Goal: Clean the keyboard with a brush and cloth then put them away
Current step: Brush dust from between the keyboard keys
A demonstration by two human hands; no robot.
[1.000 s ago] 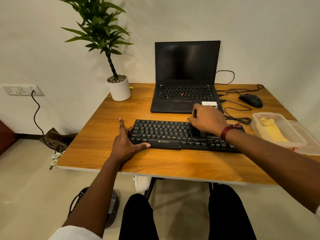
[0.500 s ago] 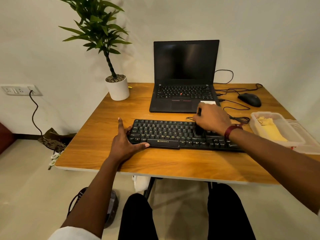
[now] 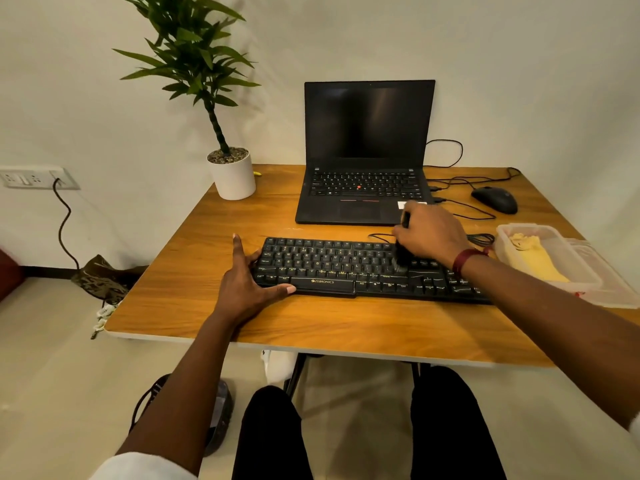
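A black keyboard (image 3: pixel 332 268) lies across the middle of the wooden table (image 3: pixel 346 320). My left hand (image 3: pixel 246 282) rests flat against its left end, thumb along the front edge, holding it steady. My right hand (image 3: pixel 433 233) is closed around a black brush (image 3: pixel 401 258), whose bristles touch the keys right of the keyboard's middle. A yellow cloth (image 3: pixel 533 254) lies inside a clear plastic box (image 3: pixel 512 233) at the right edge of the table.
An open black laptop (image 3: pixel 367 161) stands behind the keyboard. A black mouse (image 3: pixel 495 199) and loose cables (image 3: pixel 464 206) lie at the back right. A white potted plant (image 3: pixel 232 171) stands at the back left. The box's lid (image 3: pixel 616 285) lies beside it.
My right hand has carried the brush a little to the right and toward the back rows of the keyboard. My left hand has stayed at the keyboard's left end.
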